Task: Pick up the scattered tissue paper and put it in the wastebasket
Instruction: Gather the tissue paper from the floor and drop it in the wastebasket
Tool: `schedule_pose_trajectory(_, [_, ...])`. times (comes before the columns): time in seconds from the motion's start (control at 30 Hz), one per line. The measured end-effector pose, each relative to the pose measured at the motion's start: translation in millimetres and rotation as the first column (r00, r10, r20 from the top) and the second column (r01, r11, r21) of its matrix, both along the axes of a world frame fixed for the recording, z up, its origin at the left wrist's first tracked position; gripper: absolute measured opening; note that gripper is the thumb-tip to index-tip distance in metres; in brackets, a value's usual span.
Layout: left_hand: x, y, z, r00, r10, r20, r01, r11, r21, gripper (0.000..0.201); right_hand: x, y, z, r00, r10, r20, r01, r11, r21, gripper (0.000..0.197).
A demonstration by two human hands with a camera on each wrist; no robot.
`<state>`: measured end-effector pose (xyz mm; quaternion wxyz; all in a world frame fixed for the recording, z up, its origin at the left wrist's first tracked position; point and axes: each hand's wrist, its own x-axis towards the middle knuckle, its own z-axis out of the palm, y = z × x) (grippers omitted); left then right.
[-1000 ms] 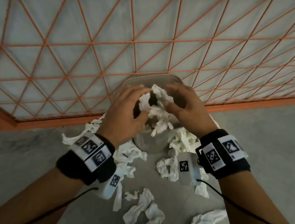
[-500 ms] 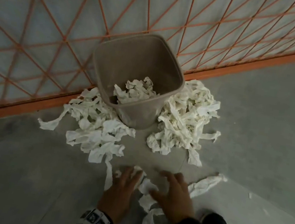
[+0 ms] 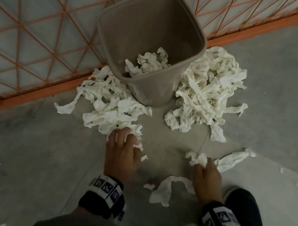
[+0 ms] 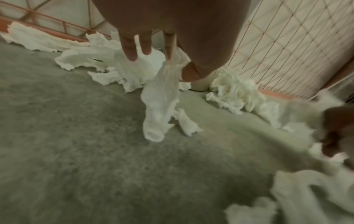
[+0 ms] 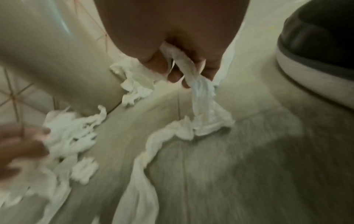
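Both hands pinch tissue off the floor: my left hand [image 3: 122, 153] a strip [image 4: 161, 97], my right hand [image 3: 207, 176] a wad [image 3: 198, 158]. Little sits in the wastebasket [image 3: 197, 33]; big piles [image 3: 206, 94] remain beside it.

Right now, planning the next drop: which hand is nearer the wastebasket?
Left. The left hand grips tissue at the pile just below the wastebasket; the right hand holds a strip farther back, near the shoe.

Lighting dim, diffuse; shadows soft. Wrist views: motion blur toward lower corners. Head view: wide-angle bending at edges.
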<state>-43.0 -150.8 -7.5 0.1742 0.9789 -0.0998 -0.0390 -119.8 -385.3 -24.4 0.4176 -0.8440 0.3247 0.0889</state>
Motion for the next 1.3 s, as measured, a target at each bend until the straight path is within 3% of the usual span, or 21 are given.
schedule_pose_trajectory(0.07, [13, 6, -15, 0.995, -0.013, -0.096, 0.019, 0.998, 0.064, 0.014, 9, -15, 7, 0.997, -0.074, 0.007, 0.074, 0.990, -0.122, 0.031])
schedule_pose_trajectory(0.13, [20, 11, -26, 0.981, -0.045, -0.190, 0.053, 0.998, 0.041, 0.015, 14, -28, 11, 0.987, -0.132, -0.094, 0.105, 0.962, -0.252, 0.045])
schedule_pose_trajectory(0.23, [27, 16, -27, 0.976, -0.064, -0.210, 0.061, 0.998, -0.022, 0.020, 14, -46, 2, 0.962, -0.160, -0.219, 0.087, 0.947, -0.310, 0.057])
schedule_pose_trajectory(0.33, [32, 16, -13, 0.993, -0.022, -0.115, 0.005, 0.990, -0.144, 0.039, 10, -55, -15, 0.970, -0.109, -0.216, 0.037, 0.950, -0.310, 0.051])
schedule_pose_trajectory(0.43, [30, 13, 10, 0.998, 0.061, -0.035, -0.068, 0.958, -0.279, 0.028, 7, -58, -24, 0.993, -0.025, -0.114, -0.016, 0.939, -0.344, 0.030])
schedule_pose_trajectory(0.5, [23, 10, 28, 0.997, 0.075, -0.007, -0.072, 0.922, -0.381, 0.029, 8, -55, -23, 0.997, 0.017, -0.074, -0.039, 0.954, -0.297, 0.022])
schedule_pose_trajectory(0.57, [13, 8, 35, 0.998, 0.063, 0.004, -0.056, 0.903, -0.425, 0.034, 10, -50, -21, 0.999, 0.009, -0.040, -0.018, 0.976, -0.215, 0.027])
schedule_pose_trajectory(0.67, [-4, 5, 20, 1.000, 0.002, 0.011, 0.002, 0.941, -0.339, 0.027, 12, -38, -14, 0.998, -0.067, -0.009, 0.066, 0.995, -0.071, 0.034])
schedule_pose_trajectory(0.87, [-20, -9, -35, 0.975, -0.147, -0.168, 0.145, 0.989, -0.026, 0.020, 1, -18, 7, 0.979, -0.162, -0.125, 0.173, 0.982, 0.078, 0.044])
schedule_pose_trajectory(0.97, [-15, -7, -40, 0.967, -0.127, -0.220, 0.108, 0.989, -0.097, 0.014, -9, -11, 5, 0.979, -0.167, -0.117, 0.178, 0.979, 0.099, 0.040])
schedule_pose_trajectory(1.07, [-8, -6, -28, 0.968, -0.062, -0.242, 0.004, 0.973, -0.230, 0.013, -14, -6, -2, 0.990, -0.112, -0.084, 0.123, 0.981, 0.147, 0.032])
schedule_pose_trajectory(1.17, [-10, -2, -11, 0.990, -0.008, -0.142, -0.041, 0.941, -0.335, 0.013, -14, -2, -3, 0.997, 0.010, -0.076, -0.002, 0.993, 0.115, 0.027])
schedule_pose_trajectory(1.3, [17, -11, -10, 0.987, 0.120, -0.103, -0.147, 0.934, -0.325, 0.011, -11, 5, -3, 0.961, 0.274, -0.036, -0.267, 0.956, 0.123, 0.058])
